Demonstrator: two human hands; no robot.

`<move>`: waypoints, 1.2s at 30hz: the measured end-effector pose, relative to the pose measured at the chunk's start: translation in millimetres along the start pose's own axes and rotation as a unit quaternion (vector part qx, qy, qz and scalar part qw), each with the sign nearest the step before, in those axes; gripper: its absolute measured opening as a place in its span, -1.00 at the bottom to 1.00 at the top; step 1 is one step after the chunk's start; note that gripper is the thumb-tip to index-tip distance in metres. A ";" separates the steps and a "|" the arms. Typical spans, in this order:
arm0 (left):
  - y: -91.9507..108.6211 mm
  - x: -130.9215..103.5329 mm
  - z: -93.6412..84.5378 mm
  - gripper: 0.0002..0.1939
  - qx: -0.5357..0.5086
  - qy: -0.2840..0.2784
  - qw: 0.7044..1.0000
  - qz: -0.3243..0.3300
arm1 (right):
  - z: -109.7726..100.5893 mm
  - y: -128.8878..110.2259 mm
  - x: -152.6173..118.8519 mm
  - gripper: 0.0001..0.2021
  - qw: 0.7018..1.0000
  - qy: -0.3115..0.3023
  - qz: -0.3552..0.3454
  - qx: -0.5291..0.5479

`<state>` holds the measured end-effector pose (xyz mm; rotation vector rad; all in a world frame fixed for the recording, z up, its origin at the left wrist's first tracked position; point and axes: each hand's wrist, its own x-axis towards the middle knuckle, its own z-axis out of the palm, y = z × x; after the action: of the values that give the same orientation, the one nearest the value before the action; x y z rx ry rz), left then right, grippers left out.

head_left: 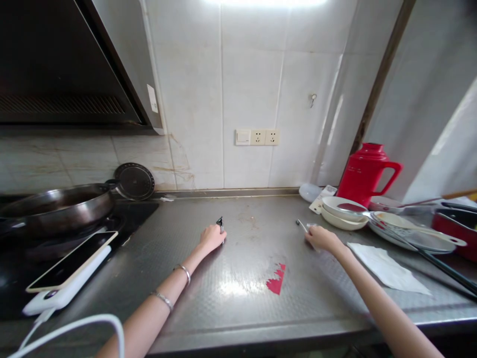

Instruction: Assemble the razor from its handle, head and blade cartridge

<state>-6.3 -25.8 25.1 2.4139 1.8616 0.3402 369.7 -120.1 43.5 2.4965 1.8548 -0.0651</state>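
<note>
Black-tipped stick (301,226) is held near bowls (343,221) and red scrap (276,285).

7 o'clock: dark item (219,222) — part-hidden by left hand (212,237) | 4 o'clock: slim item (302,227) — part-hidden by right hand (320,237) | 9 o'clock: pan (84,208), cropped by left edge

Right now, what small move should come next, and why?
Perhaps ease the right hand toward the left hand: the right holds a thin rod, the left a dark piece, they are well apart, and the red scrap lies nearer the front of the counter than that path.
</note>
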 end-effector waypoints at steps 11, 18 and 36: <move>1.2 -2.2 -0.1 -0.67 -0.015 0.002 1.000 -0.007 | -8.4 -177.6 -32.1 -0.62 0.989 0.063 -0.116 0.061; 1.0 -2.3 -1.1 -0.63 -0.011 -0.003 1.000 -0.003 | -3.8 -241.0 -28.5 -0.63 0.984 0.055 -0.155 0.075; -3.4 -3.1 -1.6 -0.58 -0.032 0.002 0.999 0.008 | -5.3 -214.1 -11.9 -0.65 0.983 0.075 -0.133 0.101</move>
<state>-10.6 -28.0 25.5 2.3889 1.8049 0.4012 161.3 -69.3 49.5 2.4160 2.3460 -0.0753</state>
